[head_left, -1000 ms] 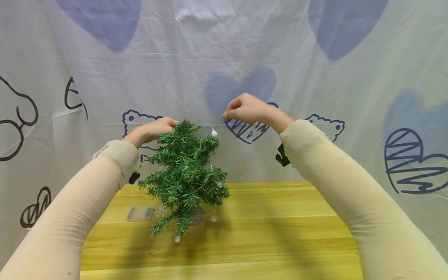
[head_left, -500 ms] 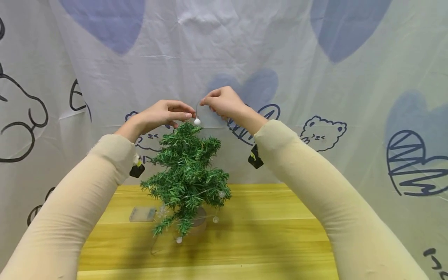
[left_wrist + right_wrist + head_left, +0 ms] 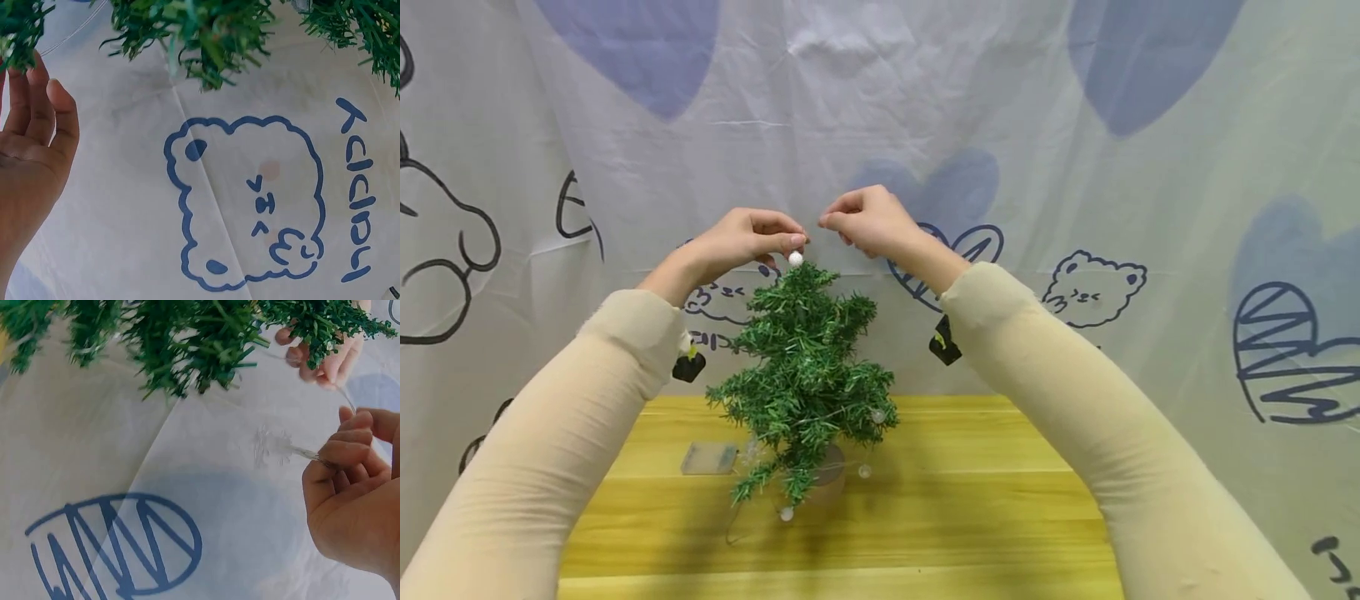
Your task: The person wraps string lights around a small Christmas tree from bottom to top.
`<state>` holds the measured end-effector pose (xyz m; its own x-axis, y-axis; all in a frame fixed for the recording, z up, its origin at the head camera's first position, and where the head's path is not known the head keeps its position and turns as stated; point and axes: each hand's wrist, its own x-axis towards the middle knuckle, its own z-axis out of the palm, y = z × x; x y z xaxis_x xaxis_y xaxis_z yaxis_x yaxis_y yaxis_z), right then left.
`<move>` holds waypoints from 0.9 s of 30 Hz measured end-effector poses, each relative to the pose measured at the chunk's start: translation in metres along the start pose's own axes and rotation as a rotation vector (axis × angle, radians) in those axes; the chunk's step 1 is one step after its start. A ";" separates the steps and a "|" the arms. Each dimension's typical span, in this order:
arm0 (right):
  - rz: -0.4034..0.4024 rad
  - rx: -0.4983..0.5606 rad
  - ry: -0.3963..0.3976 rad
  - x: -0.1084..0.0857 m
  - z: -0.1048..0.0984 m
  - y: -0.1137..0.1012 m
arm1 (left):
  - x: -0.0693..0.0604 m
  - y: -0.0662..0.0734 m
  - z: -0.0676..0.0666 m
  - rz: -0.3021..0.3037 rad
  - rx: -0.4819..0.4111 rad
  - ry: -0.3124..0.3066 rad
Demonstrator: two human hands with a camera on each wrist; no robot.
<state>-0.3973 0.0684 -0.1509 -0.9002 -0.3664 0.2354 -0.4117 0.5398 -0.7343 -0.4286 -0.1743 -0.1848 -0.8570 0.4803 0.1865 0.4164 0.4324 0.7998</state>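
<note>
A small green artificial Christmas tree [image 3: 805, 358] stands in a pot [image 3: 829, 482]. Just above its tip, my left hand [image 3: 741, 246] pinches the thin clear wire of a string light [image 3: 346, 399]; a white ball bulb [image 3: 795, 259] hangs beside the thumb, close to the top branches. My right hand [image 3: 872, 221] pinches the same wire a little to the right, and a clear snowflake light [image 3: 275, 447] sticks out from its fingers in the right wrist view. Tree branches partly cover the left hand [image 3: 37, 137] in both wrist views.
A flat translucent box [image 3: 709, 458] lies on the wooden table [image 3: 985, 500] left of the pot. More ball bulbs [image 3: 787, 513] hang low around the tree. A printed white cloth [image 3: 880, 100] hangs behind.
My left hand has risen from behind the tree to above its tip. My right hand has moved left towards it, and the white ball bulb has shifted left to the treetop.
</note>
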 end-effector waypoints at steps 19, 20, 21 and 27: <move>-0.165 -0.096 -0.082 -0.030 -0.016 0.006 | -0.041 0.007 -0.023 0.003 -0.011 0.106; -0.174 -0.095 -0.077 -0.031 -0.016 0.006 | -0.043 0.005 -0.023 0.002 -0.015 0.110; -0.180 -0.091 -0.074 -0.033 -0.015 0.005 | -0.046 0.003 -0.024 -0.001 -0.022 0.114; -0.198 -0.048 -0.101 -0.044 -0.005 -0.005 | -0.064 -0.008 -0.024 -0.010 -0.021 0.125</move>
<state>-0.3564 0.0853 -0.1548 -0.7836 -0.5413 0.3049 -0.5871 0.4846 -0.6484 -0.3849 -0.2267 -0.1896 -0.8927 0.3764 0.2477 0.4027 0.4200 0.8132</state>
